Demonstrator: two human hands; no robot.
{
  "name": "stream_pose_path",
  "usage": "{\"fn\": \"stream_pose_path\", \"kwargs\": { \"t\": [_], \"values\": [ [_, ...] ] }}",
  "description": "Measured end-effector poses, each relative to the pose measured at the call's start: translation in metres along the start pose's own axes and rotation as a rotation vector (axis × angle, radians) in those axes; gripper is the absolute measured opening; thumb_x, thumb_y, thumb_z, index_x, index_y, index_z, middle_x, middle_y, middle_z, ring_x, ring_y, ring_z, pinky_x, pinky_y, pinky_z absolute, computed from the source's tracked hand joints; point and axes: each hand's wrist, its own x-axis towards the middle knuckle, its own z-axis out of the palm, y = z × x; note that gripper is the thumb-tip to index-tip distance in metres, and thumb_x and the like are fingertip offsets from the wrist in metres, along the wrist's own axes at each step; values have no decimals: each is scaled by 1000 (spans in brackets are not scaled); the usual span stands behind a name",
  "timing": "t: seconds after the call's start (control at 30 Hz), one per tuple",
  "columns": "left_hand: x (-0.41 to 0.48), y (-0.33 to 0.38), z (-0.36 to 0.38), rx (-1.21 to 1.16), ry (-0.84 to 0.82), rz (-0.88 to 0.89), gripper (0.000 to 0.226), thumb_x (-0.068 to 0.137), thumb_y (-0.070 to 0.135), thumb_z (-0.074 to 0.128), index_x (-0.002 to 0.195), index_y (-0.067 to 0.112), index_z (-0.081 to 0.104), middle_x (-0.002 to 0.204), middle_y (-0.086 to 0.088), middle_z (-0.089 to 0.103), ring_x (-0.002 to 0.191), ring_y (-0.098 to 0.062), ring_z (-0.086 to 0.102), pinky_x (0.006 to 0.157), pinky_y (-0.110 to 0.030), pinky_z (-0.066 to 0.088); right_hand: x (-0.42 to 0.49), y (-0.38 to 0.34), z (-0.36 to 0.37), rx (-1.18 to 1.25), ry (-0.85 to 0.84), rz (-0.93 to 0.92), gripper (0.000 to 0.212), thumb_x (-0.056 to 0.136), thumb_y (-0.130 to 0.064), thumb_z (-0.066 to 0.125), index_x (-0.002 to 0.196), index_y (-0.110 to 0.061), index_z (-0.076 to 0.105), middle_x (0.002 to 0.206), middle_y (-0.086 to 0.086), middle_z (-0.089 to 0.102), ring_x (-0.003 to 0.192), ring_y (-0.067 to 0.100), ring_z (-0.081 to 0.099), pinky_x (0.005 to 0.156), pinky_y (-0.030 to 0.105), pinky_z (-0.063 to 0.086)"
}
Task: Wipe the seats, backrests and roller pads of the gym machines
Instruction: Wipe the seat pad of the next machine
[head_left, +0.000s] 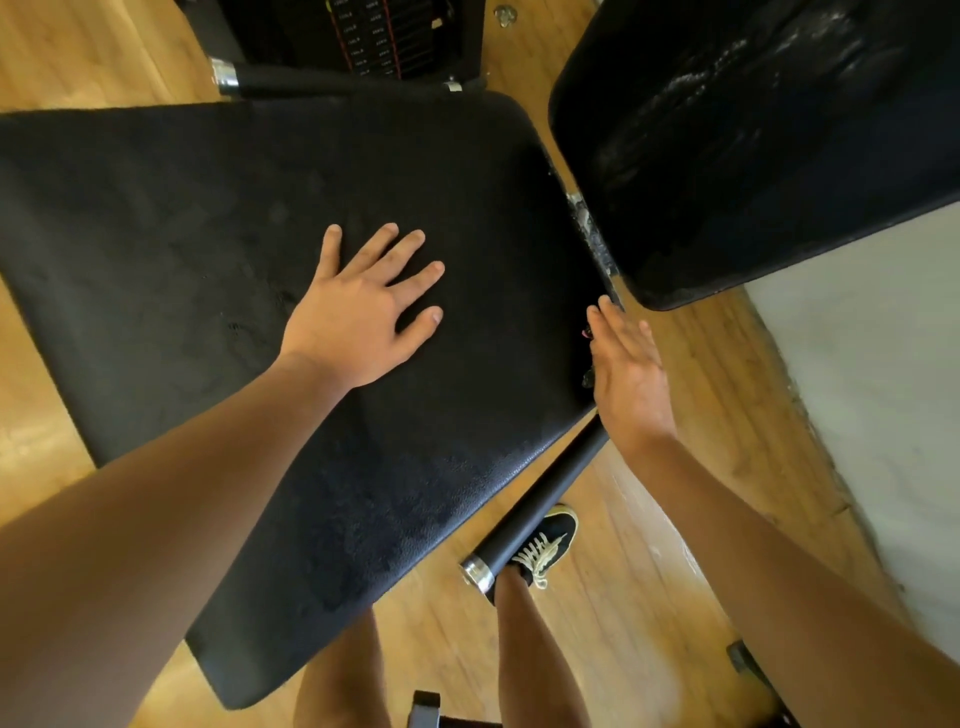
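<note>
A wide black padded seat (182, 249) fills the middle and left of the head view, its surface showing damp patches. My left hand (358, 306) lies flat on it with fingers spread. My right hand (626, 374) is at the seat's right edge, fingers straight and together, touching the side of the pad. A black backrest (753, 145) with whitish streaks rises at the upper right, just beyond the seat. No cloth shows in either hand.
A black handle bar with a chrome end (535, 509) sticks out under the seat's right corner; another (280, 78) lies behind the seat. A weight stack (374, 36) stands at the top. My shoe (550, 540) is on the wooden floor (649, 597); a pale wall (883, 389) is right.
</note>
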Motion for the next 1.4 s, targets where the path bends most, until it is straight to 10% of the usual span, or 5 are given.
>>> {"fn": "stream_pose_path", "kwargs": {
  "t": [0.33, 0.7, 0.87, 1.4],
  "values": [
    [2, -2, 0, 50, -76, 41, 59, 106, 52, 28, 157, 24, 37, 168, -9, 23, 157, -32, 12, 119, -71, 8, 3, -31, 4, 91, 132, 389, 40, 109, -13, 45, 147, -5, 53, 161, 10, 39, 154, 24, 25, 126, 32, 17],
    [19, 3, -14, 69, -300, 281, 60, 106, 53, 31, 162, 33, 23, 172, -7, 1, 159, -22, -6, 120, -68, 0, -10, -45, 19, 103, 278, 590, 38, 107, -27, 48, 141, -20, 62, 162, 10, 37, 144, 31, 44, 115, 51, 43],
    [17, 10, -7, 56, -268, 312, 60, 105, 54, 28, 161, 33, 26, 172, -5, 3, 159, -20, -3, 122, -64, -1, -4, -48, 21, 147, 270, 696, 52, 108, -35, 44, 159, -31, 34, 171, 6, 17, 157, 29, 16, 124, 59, 10],
    [15, 13, -4, 46, -203, 288, 59, 105, 54, 32, 159, 32, 33, 172, -4, 12, 159, -21, 5, 124, -64, 3, -20, -78, 38, 65, 247, 716, 45, 112, -20, 36, 154, -4, 40, 165, 12, 30, 155, 40, 14, 126, 49, 8]
  ]
}}
